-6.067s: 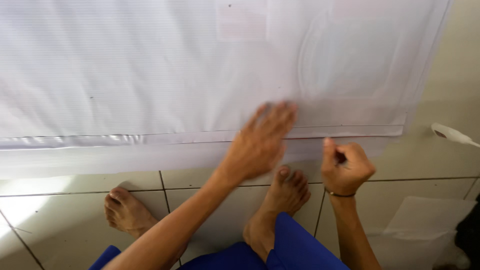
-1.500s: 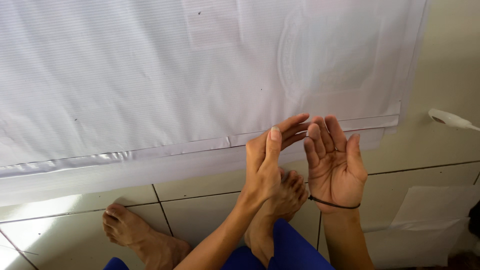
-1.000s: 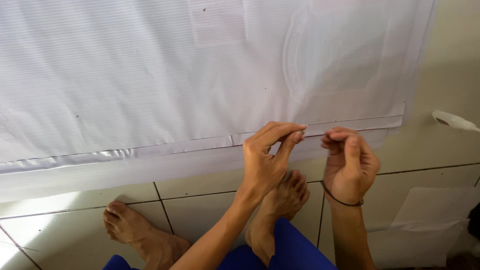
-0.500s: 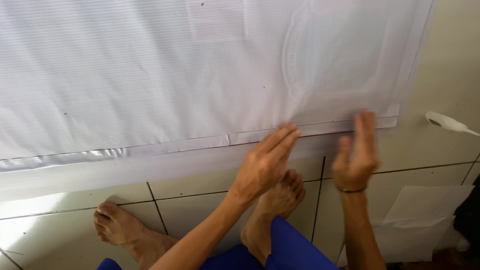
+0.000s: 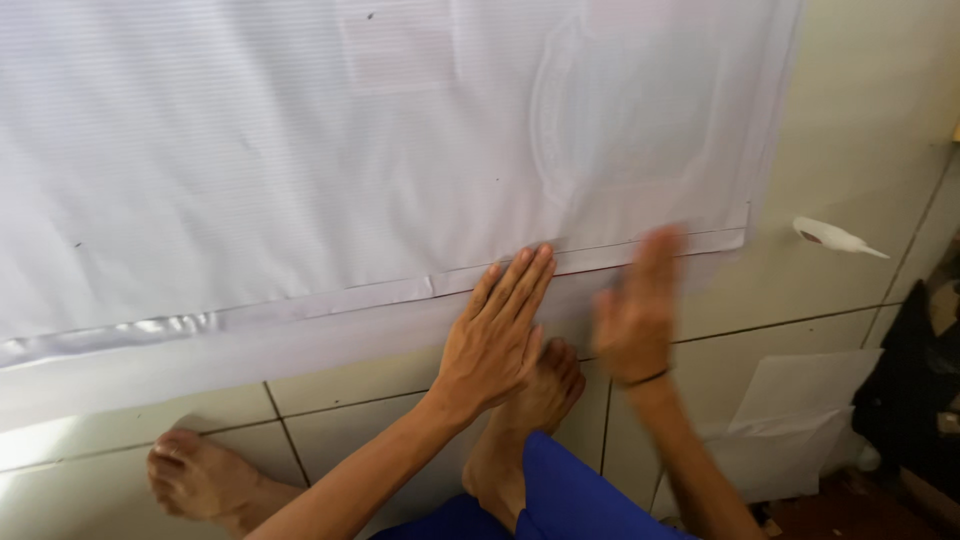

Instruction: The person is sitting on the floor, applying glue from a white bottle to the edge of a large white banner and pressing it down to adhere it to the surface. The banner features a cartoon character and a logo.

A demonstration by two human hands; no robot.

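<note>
A large white sheet [image 5: 300, 150] lies spread on the tiled floor, its near hem folded into a strip [image 5: 330, 300]. My left hand [image 5: 497, 328] rests flat on that hem, fingers straight and together, pointing away from me. My right hand [image 5: 635, 305] is blurred with motion just to the right, fingers spread over the hem near the sheet's corner, holding nothing. A thin dark band circles the right wrist. My bare feet [image 5: 530, 400] and blue trouser legs [image 5: 560, 500] lie below the hands.
Pale floor tiles [image 5: 800, 340] with dark grout lines surround the sheet. A small white object [image 5: 835, 237] lies on the floor at right. White paper [image 5: 790, 410] and a dark bundle [image 5: 915, 390] sit at the lower right.
Both hands went from pinching at the hem to open. The left hand now presses flat on the hem; the right hand has swung left and down, still moving.
</note>
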